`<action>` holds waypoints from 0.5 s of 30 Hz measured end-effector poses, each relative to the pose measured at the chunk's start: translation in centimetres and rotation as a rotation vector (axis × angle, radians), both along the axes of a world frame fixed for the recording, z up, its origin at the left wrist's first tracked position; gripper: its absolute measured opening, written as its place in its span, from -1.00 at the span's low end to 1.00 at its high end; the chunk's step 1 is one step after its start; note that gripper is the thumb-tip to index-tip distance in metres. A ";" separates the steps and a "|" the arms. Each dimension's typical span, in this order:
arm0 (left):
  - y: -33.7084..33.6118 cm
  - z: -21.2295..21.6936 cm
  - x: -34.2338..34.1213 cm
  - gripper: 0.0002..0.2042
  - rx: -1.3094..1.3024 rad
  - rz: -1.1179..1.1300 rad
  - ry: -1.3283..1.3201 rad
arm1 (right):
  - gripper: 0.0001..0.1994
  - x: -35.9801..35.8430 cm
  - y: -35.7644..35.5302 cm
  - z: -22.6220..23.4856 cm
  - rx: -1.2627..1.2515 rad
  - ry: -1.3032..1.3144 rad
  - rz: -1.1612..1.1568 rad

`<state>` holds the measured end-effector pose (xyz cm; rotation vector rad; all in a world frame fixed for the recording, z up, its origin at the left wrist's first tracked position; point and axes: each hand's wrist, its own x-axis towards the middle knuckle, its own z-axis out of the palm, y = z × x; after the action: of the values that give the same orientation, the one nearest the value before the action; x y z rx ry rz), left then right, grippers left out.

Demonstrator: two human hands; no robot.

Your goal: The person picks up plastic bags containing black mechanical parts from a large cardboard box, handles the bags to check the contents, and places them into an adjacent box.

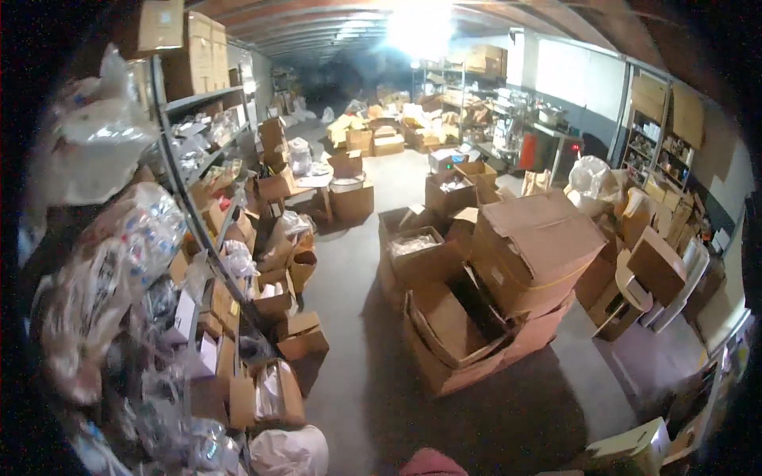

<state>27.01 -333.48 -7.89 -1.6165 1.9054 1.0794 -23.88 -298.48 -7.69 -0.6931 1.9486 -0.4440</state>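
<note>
Neither of my hands shows in the head view. At the lower edge, a rounded reddish-pink shape (432, 463) pokes in, and I cannot make out what it is. Ahead and right of the middle stands a group of cardboard boxes: a large closed box (540, 238) on top of others, and beside it an open box (456, 317) with raised flaps. Behind that, another open box (417, 246) has whitish stuff in it.
A metal shelf (202, 97) packed with bags and boxes runs along the left. Clear plastic bags (103, 262) bulge near me there. A white sack (290, 452) lies low on the left. Grey floor (341, 317) runs between shelf and boxes. Leaning boxes (655, 266) stand right.
</note>
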 end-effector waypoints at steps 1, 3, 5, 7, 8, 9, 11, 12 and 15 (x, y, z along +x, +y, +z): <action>-7.2 -0.1 -2.0 -0.48 -0.094 -0.046 0.021 | -0.57 -2.0 -1.8 -1.1 0.022 -0.006 -0.027; -20.9 1.9 -10.5 -0.54 -0.282 -0.015 0.129 | -0.57 -7.3 -5.2 -3.6 0.040 0.050 -0.115; -31.1 4.5 -15.3 -0.61 -0.423 0.063 0.230 | -0.63 -11.7 -14.7 -2.1 -0.095 0.325 -0.290; -36.6 6.1 -18.4 -0.68 -0.549 0.166 0.324 | -0.67 -13.9 -26.0 8.8 -0.312 0.287 -0.353; -38.5 7.7 -23.7 -0.68 -0.511 0.095 0.440 | -0.69 -15.8 -28.4 11.0 -0.529 0.386 -0.388; -40.8 9.9 -28.5 -0.67 -0.496 0.036 0.555 | -0.70 -18.1 -30.8 11.0 -0.623 0.416 -0.344; -42.5 7.7 -30.1 -0.65 -0.410 -0.017 0.491 | -0.74 -21.5 -39.2 13.2 -0.686 0.333 -0.327; -42.7 7.1 -32.1 -0.61 -0.271 -0.092 0.345 | -0.74 -22.4 -43.0 15.6 -0.677 0.336 -0.356; -42.9 1.6 -26.8 -0.45 0.103 -0.374 -0.015 | -0.76 -25.0 -56.9 22.0 -0.849 0.262 -0.249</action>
<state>0.21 -376.34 -6.28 -1.1479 2.0017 0.9834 -48.87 -355.40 14.29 -1.0717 2.0696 -1.4416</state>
